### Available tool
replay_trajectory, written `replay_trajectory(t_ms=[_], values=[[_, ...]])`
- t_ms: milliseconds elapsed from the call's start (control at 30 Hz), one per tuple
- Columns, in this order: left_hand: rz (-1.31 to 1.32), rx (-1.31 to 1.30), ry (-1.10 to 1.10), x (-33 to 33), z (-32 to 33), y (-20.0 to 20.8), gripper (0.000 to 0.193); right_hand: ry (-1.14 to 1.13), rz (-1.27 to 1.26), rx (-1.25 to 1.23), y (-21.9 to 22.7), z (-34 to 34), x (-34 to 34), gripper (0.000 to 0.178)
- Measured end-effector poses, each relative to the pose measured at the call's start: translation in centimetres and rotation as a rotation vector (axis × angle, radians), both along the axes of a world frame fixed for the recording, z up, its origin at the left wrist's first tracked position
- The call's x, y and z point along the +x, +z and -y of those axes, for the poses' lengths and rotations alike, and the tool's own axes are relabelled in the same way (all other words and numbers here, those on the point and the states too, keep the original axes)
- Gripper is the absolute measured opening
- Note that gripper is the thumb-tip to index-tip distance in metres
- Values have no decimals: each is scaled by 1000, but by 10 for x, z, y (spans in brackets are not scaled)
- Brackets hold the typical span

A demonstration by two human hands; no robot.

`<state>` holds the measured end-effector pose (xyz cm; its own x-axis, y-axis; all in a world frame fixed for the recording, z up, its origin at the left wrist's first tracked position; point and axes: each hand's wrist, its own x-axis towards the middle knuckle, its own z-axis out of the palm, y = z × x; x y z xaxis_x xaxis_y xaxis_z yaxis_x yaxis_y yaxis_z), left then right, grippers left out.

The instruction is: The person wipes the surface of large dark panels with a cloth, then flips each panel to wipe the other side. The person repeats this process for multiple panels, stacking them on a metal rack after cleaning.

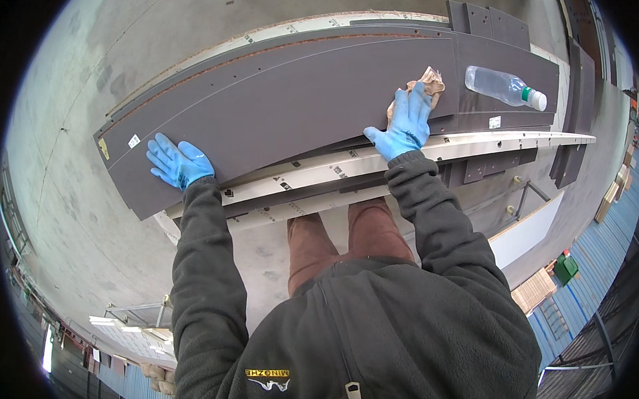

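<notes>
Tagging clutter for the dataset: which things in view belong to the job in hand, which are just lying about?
In use:
dark grey panel, left hand on it
crumpled beige cloth, under right hand

Seemingly lying about:
clear plastic bottle, untouched; role unclear
white board
green container

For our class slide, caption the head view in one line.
Left hand resting on a dark panel, right hand on a crumpled tan cloth, a clear bottle lying to the right.

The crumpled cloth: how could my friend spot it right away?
Start at the big, long dark gray board. Near its right end is the blue-gloved right hand. The cloth pokes out from under it, tan and wrinkled, unlike the smooth, see-through bottle farther right.
</notes>
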<state>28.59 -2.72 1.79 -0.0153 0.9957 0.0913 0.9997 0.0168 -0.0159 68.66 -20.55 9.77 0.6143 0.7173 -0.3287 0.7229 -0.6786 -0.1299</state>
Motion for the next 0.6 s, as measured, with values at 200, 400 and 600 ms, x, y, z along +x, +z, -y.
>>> replay_trajectory(t_ms=[200,400,600], values=[[-10,4,-2,0,0,1,66,3,-17,30,-2,2,-2,101],[10,8,-2,0,0,0,66,-44,-28,25,2,-3,-7,102],[-4,10,-12,-2,0,-2,67,-13,3,-17,-3,0,-3,102]])
